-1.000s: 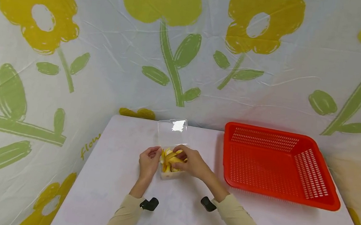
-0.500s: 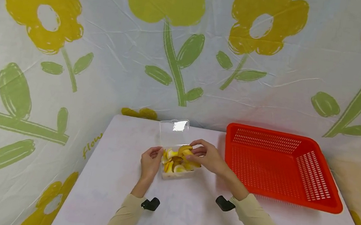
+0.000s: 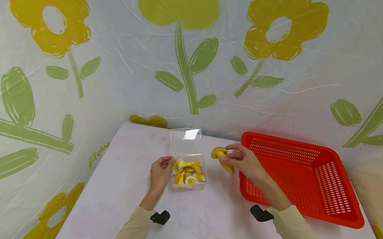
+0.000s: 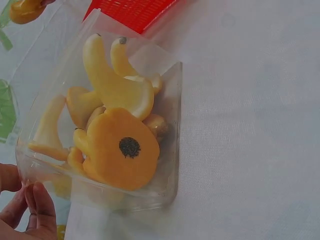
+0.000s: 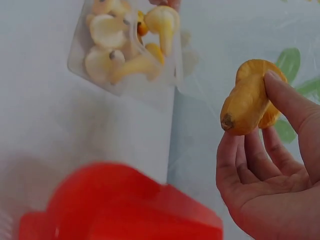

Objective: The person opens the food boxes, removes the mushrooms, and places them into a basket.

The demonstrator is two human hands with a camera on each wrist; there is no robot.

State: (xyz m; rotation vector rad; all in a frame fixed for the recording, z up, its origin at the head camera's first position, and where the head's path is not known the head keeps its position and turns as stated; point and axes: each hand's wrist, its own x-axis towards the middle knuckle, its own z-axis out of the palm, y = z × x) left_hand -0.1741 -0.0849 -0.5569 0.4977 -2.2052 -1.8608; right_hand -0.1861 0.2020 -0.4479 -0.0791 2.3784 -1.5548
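Observation:
My right hand (image 3: 245, 162) pinches a yellow mushroom (image 3: 224, 158) between thumb and fingers, in the air between the plastic box and the basket. The right wrist view shows the thumb on the side of this mushroom (image 5: 247, 100) and its dark stem end. A clear plastic box (image 3: 189, 187) with its lid (image 3: 181, 143) up stands on the table, holding several yellow mushrooms (image 3: 187, 169). At the box's left rear corner, my left hand (image 3: 160, 172) pinches the wall. In the left wrist view, the thumb and fingertips (image 4: 42, 197) meet at that corner.
A red perforated plastic basket (image 3: 300, 181) stands at the right of the pale table (image 3: 132, 148), near my right forearm. Behind the table hangs a white cloth (image 3: 124, 58) printed with flowers.
My right hand has lifted a mushroom out of the box and carried it right, toward the basket. The left hand stays at the box's corner.

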